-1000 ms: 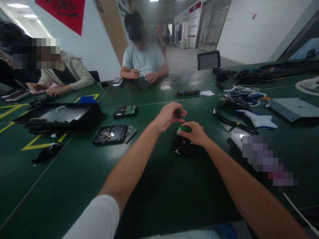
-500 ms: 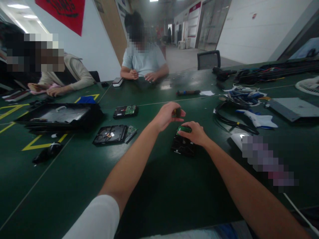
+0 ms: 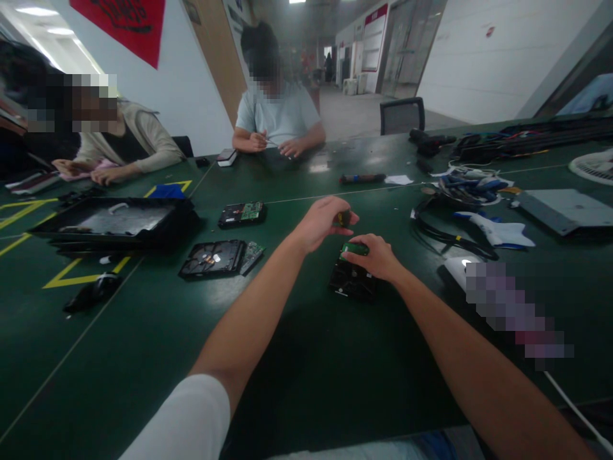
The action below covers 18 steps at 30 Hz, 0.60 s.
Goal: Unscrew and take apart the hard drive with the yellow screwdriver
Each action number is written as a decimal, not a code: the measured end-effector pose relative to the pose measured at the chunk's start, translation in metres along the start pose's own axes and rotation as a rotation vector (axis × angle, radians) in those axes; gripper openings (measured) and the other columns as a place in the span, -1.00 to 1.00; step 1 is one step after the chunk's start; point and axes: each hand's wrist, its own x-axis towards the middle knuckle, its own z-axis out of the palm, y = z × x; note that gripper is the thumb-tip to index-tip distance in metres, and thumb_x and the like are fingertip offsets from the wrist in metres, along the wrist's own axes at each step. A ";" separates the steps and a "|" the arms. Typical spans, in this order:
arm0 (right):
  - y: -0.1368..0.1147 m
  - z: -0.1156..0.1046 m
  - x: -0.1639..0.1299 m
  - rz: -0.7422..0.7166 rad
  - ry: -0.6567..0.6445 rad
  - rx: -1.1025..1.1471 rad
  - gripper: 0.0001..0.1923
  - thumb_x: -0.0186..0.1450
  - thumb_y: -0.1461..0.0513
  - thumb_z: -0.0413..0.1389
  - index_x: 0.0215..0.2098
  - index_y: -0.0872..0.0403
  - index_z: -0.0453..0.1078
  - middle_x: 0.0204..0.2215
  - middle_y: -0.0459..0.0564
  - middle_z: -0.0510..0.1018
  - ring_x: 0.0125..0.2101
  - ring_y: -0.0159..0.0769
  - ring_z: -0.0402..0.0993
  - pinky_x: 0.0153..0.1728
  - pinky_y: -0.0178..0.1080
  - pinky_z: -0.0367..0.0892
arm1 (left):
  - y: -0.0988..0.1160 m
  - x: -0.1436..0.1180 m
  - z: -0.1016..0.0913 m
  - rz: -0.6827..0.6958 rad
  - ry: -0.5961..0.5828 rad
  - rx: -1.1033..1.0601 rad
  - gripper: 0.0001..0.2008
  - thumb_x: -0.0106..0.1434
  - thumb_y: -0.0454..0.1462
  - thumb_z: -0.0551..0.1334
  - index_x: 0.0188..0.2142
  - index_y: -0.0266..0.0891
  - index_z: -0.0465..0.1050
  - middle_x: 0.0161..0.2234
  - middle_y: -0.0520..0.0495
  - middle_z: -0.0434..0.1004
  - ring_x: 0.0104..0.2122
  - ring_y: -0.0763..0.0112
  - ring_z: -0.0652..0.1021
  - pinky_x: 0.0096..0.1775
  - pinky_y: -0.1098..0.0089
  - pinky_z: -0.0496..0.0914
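Observation:
A black hard drive (image 3: 352,281) lies on the dark green table in front of me, its green circuit board (image 3: 354,248) showing at the far end. My right hand (image 3: 376,257) grips the drive's far right part, thumb across the board. Just beyond it, my left hand (image 3: 328,222) is curled round a short dark and yellow handle, apparently a screwdriver (image 3: 343,218); its tip is hidden. To the left lie another hard drive (image 3: 211,259), a loose circuit board (image 3: 252,257) touching or close beside it, and a third hard drive (image 3: 242,214) farther back.
Black trays (image 3: 115,220) stand at the left, near a black object (image 3: 93,292). At the right are cables (image 3: 445,233), a glove (image 3: 500,230), a grey metal case (image 3: 560,207) and a blurred-out long item (image 3: 512,310). Two people sit across the table; a brown-handled tool (image 3: 363,179) lies there.
My hands and the hard drive stay almost in place. The person opposite now shows a thin light item between their hands. The view has shifted very slightly.

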 end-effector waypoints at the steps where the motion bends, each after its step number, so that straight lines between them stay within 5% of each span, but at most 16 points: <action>1: 0.000 0.000 0.000 0.005 0.000 0.000 -0.56 0.36 -0.14 0.31 0.08 -0.13 0.63 0.07 0.07 0.66 0.13 0.13 0.52 0.13 0.13 0.37 | 0.001 0.000 0.001 0.005 0.009 0.003 -0.84 0.28 -0.19 0.31 -0.25 -0.24 0.47 -0.27 -0.20 0.66 -0.21 0.24 0.63 -0.24 0.27 0.58; 8: 0.002 0.002 0.001 0.003 -0.001 0.008 -0.54 0.37 -0.15 0.30 0.09 -0.12 0.63 0.08 0.07 0.66 0.13 0.13 0.52 0.13 0.14 0.36 | 0.004 -0.002 -0.001 0.103 0.057 0.142 -0.81 0.26 -0.20 0.27 -0.33 -0.28 0.59 -0.22 -0.17 0.58 -0.21 0.31 0.55 -0.34 0.40 0.51; 18: 0.001 0.002 0.000 -0.001 0.010 0.004 -0.55 0.36 -0.15 0.30 0.08 -0.13 0.63 0.07 0.06 0.67 0.13 0.13 0.52 0.12 0.14 0.37 | -0.001 0.001 0.004 0.001 0.048 -0.034 -0.84 0.28 -0.19 0.29 -0.25 -0.26 0.53 -0.25 -0.19 0.64 -0.22 0.27 0.63 -0.25 0.29 0.58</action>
